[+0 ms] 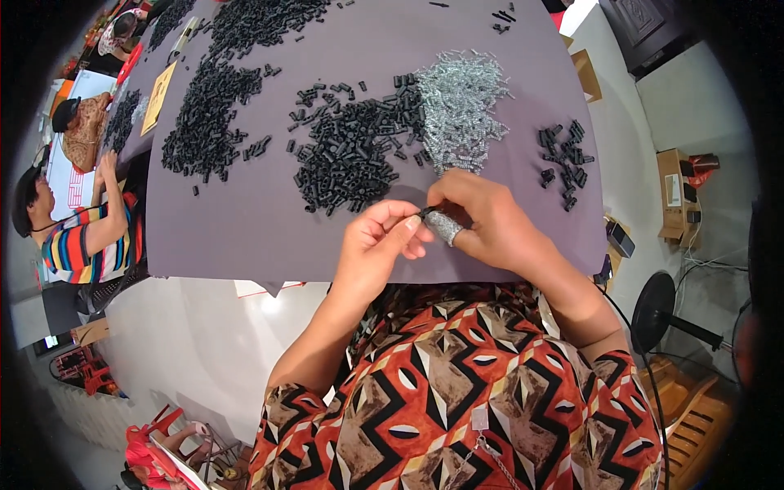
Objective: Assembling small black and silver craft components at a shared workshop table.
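My left hand point(378, 247) and my right hand point(494, 222) meet near the table's front edge. Between their fingertips is a small black plastic part point(425, 213), pinched by my left thumb and forefinger. The fingers of my right hand close on its other end, and silvery tape point(443, 229) wraps one of its digits. Whether the right hand also grips a second tiny piece is hidden. Just beyond my hands lies a heap of short black plastic tubes point(347, 159). Touching it on the right is a heap of small silvery pieces, apparently springs point(464, 110).
A smaller group of black parts point(563, 159) lies at the right of the grey-covered table point(269, 233). More black heaps point(208, 114) spread to the left and far side. At left, a person in a striped shirt point(86, 237) works. A black fan point(653, 312) stands at right.
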`<state>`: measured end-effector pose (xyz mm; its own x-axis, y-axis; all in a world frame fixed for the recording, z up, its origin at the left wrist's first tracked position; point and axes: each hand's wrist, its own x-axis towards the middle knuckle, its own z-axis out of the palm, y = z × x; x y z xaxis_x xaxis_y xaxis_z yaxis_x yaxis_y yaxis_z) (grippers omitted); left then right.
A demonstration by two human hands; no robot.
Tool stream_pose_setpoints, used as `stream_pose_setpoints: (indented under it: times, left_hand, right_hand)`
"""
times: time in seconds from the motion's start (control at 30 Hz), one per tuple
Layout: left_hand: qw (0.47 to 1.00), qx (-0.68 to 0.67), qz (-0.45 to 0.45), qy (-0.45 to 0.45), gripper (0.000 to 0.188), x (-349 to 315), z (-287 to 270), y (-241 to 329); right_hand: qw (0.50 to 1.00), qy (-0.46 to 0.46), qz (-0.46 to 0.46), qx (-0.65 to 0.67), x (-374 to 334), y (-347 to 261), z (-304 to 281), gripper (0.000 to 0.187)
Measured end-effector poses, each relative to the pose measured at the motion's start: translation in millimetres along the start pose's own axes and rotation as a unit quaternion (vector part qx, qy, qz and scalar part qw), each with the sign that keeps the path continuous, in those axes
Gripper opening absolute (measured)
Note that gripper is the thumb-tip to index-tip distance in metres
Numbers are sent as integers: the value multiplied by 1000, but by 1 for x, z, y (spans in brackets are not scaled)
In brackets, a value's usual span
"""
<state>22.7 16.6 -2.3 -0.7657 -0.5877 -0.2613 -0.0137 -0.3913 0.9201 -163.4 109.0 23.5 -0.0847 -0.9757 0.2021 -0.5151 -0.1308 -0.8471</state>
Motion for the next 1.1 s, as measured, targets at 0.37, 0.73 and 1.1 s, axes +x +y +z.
stream_pose_setpoints:
  times: [0.37, 0.73, 1.1]
  left_hand:
    - [999, 43, -15, -5, 15, 9, 15, 4]
    - [998, 58, 12, -12, 15, 15, 18, -3]
    - [999, 23, 7, -41, 17, 12, 16, -4]
  right_hand:
    - [990, 35, -108, -81, -9, 12, -5, 32]
    - [931, -23, 160, 327, -16, 24, -7, 12]
    - [947, 45, 135, 290, -16, 25, 1, 23]
